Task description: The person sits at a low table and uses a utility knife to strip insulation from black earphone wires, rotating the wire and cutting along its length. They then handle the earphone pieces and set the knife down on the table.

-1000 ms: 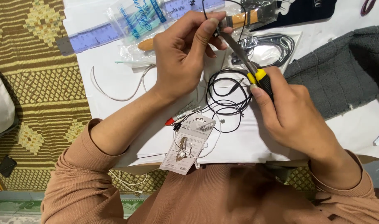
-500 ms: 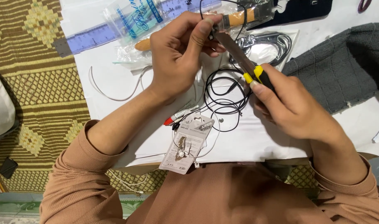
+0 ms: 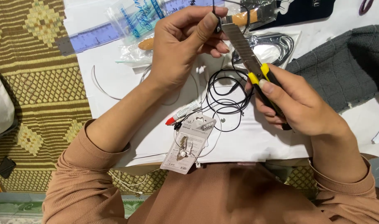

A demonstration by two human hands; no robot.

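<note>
Fingers point(image 3: 206, 25) of the left hand point(image 3: 179, 49) pinch the end of a thin black wire point(image 3: 226, 97) hard between thumb and forefinger, holding it up above the white paper-covered counter point(image 3: 127, 124). The right hand point(image 3: 297, 105) is clenched round a yellow-and-black utility knife point(image 3: 255, 70), thumb pressed on the yellow slider, its long steel blade extended so the tip meets the pinched wire end.

Over the last second the two hands have drawn slightly apart and risen toward the top of the view, and the blade now lies at a flatter slant against the wire than it did a second ago; the contact point has stayed at the left fingertips. To an onlooker that reads as the cut or scrape at the wire end being under way, not finished.

The rest of the wire hangs down from the left hand and lies in loose loops on the counter between the two forearms. Just below the loops sit a small red-tipped marker pen point(image 3: 181, 115) and a grey card-backed packet point(image 3: 189, 143). Near the top lie a translucent blue ruler point(image 3: 94, 38) and a clear plastic bag point(image 3: 131, 20); a grey knitted cloth point(image 3: 342, 62) lies to the right.
</note>
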